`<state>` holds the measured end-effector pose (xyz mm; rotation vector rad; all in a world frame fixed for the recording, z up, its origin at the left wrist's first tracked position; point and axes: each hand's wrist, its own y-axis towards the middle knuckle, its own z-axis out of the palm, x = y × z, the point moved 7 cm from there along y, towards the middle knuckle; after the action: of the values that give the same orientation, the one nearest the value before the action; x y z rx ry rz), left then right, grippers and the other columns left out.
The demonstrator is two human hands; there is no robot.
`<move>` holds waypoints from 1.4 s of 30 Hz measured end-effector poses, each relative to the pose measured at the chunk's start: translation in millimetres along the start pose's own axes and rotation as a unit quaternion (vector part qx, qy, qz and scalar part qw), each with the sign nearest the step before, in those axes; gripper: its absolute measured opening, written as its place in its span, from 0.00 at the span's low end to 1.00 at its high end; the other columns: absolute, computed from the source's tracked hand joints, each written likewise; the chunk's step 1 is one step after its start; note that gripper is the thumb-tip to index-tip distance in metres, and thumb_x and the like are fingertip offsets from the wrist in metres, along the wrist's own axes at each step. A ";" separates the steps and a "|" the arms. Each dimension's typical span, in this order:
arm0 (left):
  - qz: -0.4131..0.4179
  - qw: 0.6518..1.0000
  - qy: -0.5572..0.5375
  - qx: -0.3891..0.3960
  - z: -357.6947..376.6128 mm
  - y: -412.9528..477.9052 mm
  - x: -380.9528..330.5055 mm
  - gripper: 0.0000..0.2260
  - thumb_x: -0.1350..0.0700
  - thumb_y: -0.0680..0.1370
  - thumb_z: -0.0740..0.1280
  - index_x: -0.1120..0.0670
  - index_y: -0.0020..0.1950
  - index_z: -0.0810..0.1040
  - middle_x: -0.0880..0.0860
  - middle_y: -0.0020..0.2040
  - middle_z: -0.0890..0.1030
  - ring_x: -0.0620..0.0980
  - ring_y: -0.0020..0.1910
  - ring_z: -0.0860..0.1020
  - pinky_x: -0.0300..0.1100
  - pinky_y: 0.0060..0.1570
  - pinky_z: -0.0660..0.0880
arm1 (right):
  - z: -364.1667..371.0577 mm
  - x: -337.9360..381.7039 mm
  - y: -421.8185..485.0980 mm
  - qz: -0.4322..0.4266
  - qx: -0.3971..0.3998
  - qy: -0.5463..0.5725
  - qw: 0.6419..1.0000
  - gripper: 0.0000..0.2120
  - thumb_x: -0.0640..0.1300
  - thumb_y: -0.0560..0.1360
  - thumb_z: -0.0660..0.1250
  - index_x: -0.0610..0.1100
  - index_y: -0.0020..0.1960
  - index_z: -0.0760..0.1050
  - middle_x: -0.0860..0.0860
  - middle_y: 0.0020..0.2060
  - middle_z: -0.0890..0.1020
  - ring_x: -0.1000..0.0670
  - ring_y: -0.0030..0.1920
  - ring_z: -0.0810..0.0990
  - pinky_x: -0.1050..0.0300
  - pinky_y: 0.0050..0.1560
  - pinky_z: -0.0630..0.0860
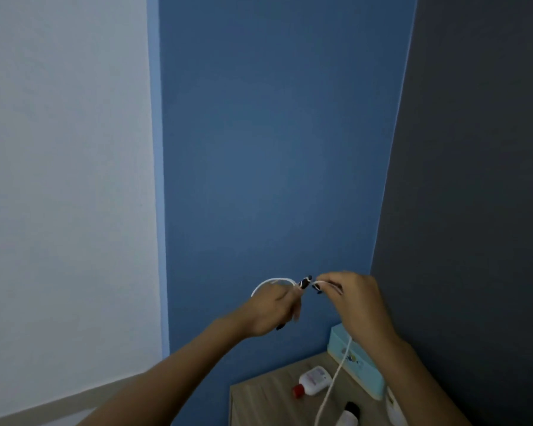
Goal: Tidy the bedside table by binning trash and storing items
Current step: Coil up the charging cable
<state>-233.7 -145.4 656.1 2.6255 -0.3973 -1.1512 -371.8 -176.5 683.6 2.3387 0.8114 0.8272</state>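
Plenty is cut off here: the bedside table (259, 404) shows only its back corner at the bottom edge, the dark-capped bottle (348, 415) is sliced by the frame so only its top reads, and a white object at the table's right side sits half behind the right forearm, too hidden to identify. The printing on the pale teal box (359, 368) against the wall is too blurred to read. Up in front of the blue wall (274, 133), 2 hands are raised well above the table, both on 1 white cable (333, 379). The left hand (273, 309) is closed round it, fingers curled in, with a loop of cable arching over its knuckles. The right hand (356, 302) pinches the cable between fingertips just beside the left, the two nearly touching. Exactly how the strand runs between the hands is hard to make out. From under the right hand the cable drops down past the teal box and off the bottom edge. A small white bottle with a red cap (313, 381) lies on its side on the table, just left of that hanging strand.
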 end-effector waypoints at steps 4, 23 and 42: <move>-0.039 0.985 -0.146 0.080 9.1 -9.5 -14.4 0.20 0.46 0.81 0.58 0.53 0.31 0.63 0.50 0.25 0.65 0.45 0.21 0.62 0.35 0.22 0.62 | -4.0 0.7 7.5 0.016 -0.064 0.073 0.995 0.09 0.42 0.75 0.68 0.46 0.54 0.83 0.50 0.45 0.85 0.52 0.45 0.82 0.55 0.47 0.79; 0.027 0.998 0.000 -0.065 -69.0 25.6 -9.0 0.18 0.59 0.83 0.54 0.56 0.36 0.74 0.55 0.36 0.82 0.51 0.36 0.82 0.40 0.43 0.80 | 84.5 67.8 -32.8 0.053 0.117 0.213 0.969 0.14 0.41 0.80 0.54 0.50 0.56 0.77 0.55 0.29 0.74 0.59 0.31 0.75 0.64 0.33 0.72; -0.029 0.861 -0.483 0.158 2.8 -10.6 -52.3 0.17 0.54 0.80 0.54 0.53 0.31 0.62 0.46 0.20 0.61 0.43 0.17 0.57 0.38 0.21 0.53 | 53.9 43.7 -1.8 0.161 -0.011 0.138 0.977 0.12 0.32 0.76 0.59 0.38 0.38 0.78 0.59 0.31 0.75 0.64 0.32 0.75 0.77 0.41 0.69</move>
<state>-268.3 -118.0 686.2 2.0617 -0.7231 -2.5641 -307.8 -160.2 662.3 2.4029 0.5301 1.3123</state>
